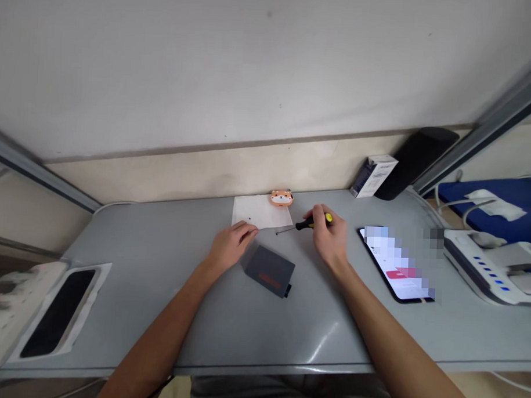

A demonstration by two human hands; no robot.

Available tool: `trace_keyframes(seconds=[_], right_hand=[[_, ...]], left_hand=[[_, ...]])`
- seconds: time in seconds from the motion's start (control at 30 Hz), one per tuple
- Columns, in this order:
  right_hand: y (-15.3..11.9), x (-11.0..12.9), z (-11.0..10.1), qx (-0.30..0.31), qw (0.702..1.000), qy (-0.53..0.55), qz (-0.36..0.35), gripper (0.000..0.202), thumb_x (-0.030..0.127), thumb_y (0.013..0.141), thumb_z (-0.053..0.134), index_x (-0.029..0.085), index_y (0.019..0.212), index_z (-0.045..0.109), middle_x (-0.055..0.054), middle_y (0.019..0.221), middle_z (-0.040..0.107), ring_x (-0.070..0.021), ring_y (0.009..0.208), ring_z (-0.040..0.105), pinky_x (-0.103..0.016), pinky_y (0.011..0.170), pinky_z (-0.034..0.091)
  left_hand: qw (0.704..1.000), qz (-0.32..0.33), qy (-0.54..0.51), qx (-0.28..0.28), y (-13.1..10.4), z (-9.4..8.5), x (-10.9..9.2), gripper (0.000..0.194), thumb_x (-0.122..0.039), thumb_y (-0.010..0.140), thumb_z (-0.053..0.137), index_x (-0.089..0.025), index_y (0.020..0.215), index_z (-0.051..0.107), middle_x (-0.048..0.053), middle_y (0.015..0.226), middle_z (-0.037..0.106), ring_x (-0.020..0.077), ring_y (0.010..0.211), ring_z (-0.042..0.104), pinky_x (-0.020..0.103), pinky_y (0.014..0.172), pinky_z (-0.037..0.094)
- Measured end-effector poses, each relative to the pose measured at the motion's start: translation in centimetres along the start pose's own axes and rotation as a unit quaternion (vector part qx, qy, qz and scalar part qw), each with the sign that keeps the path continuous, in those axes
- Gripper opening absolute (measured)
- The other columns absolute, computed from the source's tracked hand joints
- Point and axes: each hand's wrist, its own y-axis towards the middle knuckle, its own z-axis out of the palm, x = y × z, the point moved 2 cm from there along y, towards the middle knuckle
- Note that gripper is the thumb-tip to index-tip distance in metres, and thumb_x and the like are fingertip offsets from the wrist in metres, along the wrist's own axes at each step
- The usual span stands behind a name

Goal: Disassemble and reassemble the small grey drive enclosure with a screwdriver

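My right hand (329,233) grips a screwdriver (306,223) with a black and yellow handle. Its thin shaft slants down to the left, and a tiny dark speck shows at the tip. My left hand (233,242) lies at the near edge of a white sheet of paper (256,209), fingers drawn together; whatever may be between them is too small to make out. Below it, a dark grey box-shaped device (270,271) with reddish-brown lettering and a black piece at one corner rests on the grey table (217,331). One small dark speck lies on the paper.
An orange animal-faced case (282,198) sits on the paper's far right corner. To the right are a lit phone (396,267), a white power strip (485,265), a small box (373,176) and a black cylinder (417,161). A dark phone (59,313) lies at left.
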Motion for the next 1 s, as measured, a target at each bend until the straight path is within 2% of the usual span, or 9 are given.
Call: trace_keyframes(seconds=[0.27, 0.37, 0.53, 0.67, 0.8, 0.87, 1.0], right_hand=[[-0.3, 0.7, 0.3, -0.014, 0.996, 0.075, 0.043, 0.049, 0.061, 0.088, 0.054, 0.021, 0.062, 0.064, 0.0, 0.061, 0.057, -0.015, 0.061, 0.052, -0.028, 0.057, 0.042], [-0.6, 0.8, 0.8, -0.005, 0.993, 0.1, 0.067, 0.05, 0.066, 0.085, 0.056, 0.021, 0.063, 0.065, -0.001, 0.062, 0.058, -0.0154, 0.061, 0.053, -0.027, 0.055, 0.042], [-1.1, 0.6, 1.3, -0.013, 0.989, 0.11, 0.097, 0.053, 0.069, 0.084, 0.057, 0.021, 0.064, 0.065, -0.001, 0.063, 0.058, -0.0148, 0.059, 0.051, -0.028, 0.055, 0.042], [-1.0, 0.6, 1.2, -0.032, 0.984, 0.133, 0.113, 0.054, 0.072, 0.081, 0.058, 0.021, 0.066, 0.066, -0.003, 0.07, 0.063, -0.0145, 0.061, 0.051, -0.029, 0.057, 0.043], [-0.4, 0.1, 1.0, -0.053, 0.978, 0.145, 0.137, 0.056, 0.076, 0.077, 0.059, 0.021, 0.066, 0.064, -0.004, 0.072, 0.064, -0.0155, 0.065, 0.054, -0.029, 0.057, 0.042], [-0.1, -0.4, 1.0, -0.059, 0.976, 0.145, 0.149, 0.056, 0.076, 0.077, 0.058, 0.021, 0.066, 0.065, -0.004, 0.073, 0.064, -0.016, 0.066, 0.054, -0.029, 0.057, 0.041], [0.4, -1.5, 1.0, -0.075, 0.972, 0.145, 0.167, 0.053, 0.073, 0.079, 0.058, 0.021, 0.067, 0.066, -0.005, 0.076, 0.067, -0.0175, 0.07, 0.057, -0.03, 0.059, 0.042]], left_hand=[[0.998, 0.053, 0.005, -0.025, -0.3, 0.7, 0.5, 0.028, -0.047, 0.106, 0.058, -0.028, 0.12, 0.074, 0.001, 0.104, 0.073, 0.0121, 0.073, 0.067, 0.024, 0.073, 0.051], [0.997, 0.064, -0.021, -0.024, -0.2, 0.7, 0.1, 0.028, -0.046, 0.106, 0.059, -0.026, 0.119, 0.074, 0.001, 0.101, 0.072, 0.012, 0.073, 0.066, 0.024, 0.074, 0.051], [0.996, 0.059, -0.062, -0.005, -0.3, 0.6, -0.2, 0.024, -0.036, 0.108, 0.055, -0.025, 0.105, 0.076, 0.001, 0.096, 0.072, 0.0131, 0.077, 0.066, 0.024, 0.078, 0.052], [0.999, 0.015, -0.05, -0.01, 0.2, -0.2, 0.4, 0.018, -0.031, 0.105, 0.059, -0.026, 0.103, 0.076, 0.0, 0.099, 0.074, 0.0127, 0.077, 0.065, 0.024, 0.078, 0.051], [0.994, -0.099, 0.016, -0.045, 2.1, -1.7, 1.7, 0.015, -0.029, 0.101, 0.063, -0.024, 0.101, 0.077, 0.002, 0.098, 0.074, 0.0159, 0.081, 0.066, 0.026, 0.077, 0.049], [0.99, -0.135, 0.041, -0.032, 3.2, -2.3, 2.1, 0.017, -0.029, 0.101, 0.062, -0.023, 0.105, 0.078, 0.003, 0.098, 0.075, 0.0178, 0.083, 0.067, 0.028, 0.077, 0.049], [0.99, -0.134, 0.045, 0.013, 4.3, -2.4, 2.2, 0.014, -0.028, 0.097, 0.068, -0.024, 0.099, 0.081, 0.003, 0.096, 0.076, 0.0185, 0.08, 0.067, 0.028, 0.075, 0.049]])
